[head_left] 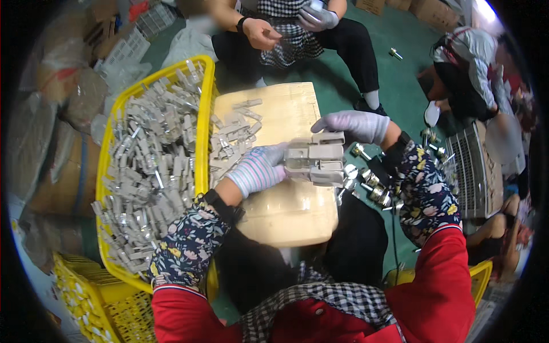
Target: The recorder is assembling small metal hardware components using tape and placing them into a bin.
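Note:
My left hand [258, 169], in a striped knitted glove, is closed round the left end of a cluster of grey plastic clips [326, 153] with clear parts. The cluster is held up over a pale wooden board [286, 220]. My right hand [359, 126], gloved as well, curls over the cluster's upper right edge, its fingers together; the thumb is mostly hidden. Loose grey clips [234, 134] lie on the board's left part. Left of it, a yellow basket [205, 123] is heaped with many similar grey and clear clips.
Metal fittings [374, 188] lie on the green floor right of the board, near a white crate [466, 171]. Across from me sits a person [280, 34] in a checked apron, one hand gloved. Another yellow basket [123, 311] stands at lower left. Wrapped bundles [63, 171] line the left side.

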The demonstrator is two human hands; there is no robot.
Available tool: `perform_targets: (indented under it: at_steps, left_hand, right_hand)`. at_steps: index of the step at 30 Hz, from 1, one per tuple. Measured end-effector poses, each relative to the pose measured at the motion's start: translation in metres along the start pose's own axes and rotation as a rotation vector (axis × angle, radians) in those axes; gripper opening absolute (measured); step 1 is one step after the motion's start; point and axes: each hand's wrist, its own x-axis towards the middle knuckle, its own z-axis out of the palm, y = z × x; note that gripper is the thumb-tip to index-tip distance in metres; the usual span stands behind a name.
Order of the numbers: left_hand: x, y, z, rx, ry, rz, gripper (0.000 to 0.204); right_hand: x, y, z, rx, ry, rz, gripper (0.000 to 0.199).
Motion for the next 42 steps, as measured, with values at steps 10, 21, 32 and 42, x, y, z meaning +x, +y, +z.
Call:
perform_targets:
  at_steps: [10, 21, 32, 42]
  left_hand:
    - [-0.092, 0.105, -0.041, -1.013, -0.156, -0.252, 0.027]
    - [-0.156, 0.147, -0.026, -1.421, -0.221, -0.308, 0.046]
    - [-0.184, 0.164, 0.002, -1.392, -0.005, -0.319, 0.054]
    - [-0.204, 0.134, 0.04, -1.771, 0.075, 0.055, 0.042]
  right_hand:
    - [-0.062, 0.059, 0.107, 0.384, 0.082, -0.479, 0.077]
    - [-0.095, 0.082, 0.178, 0.878, -0.503, -0.677, 0.094]
    - [-0.156, 0.058, 0.23, 0.288, 0.282, -0.674, 0.033]
    - [-0.191, 0.057, 0.255, -0.018, 0.603, -0.798, 0.025]
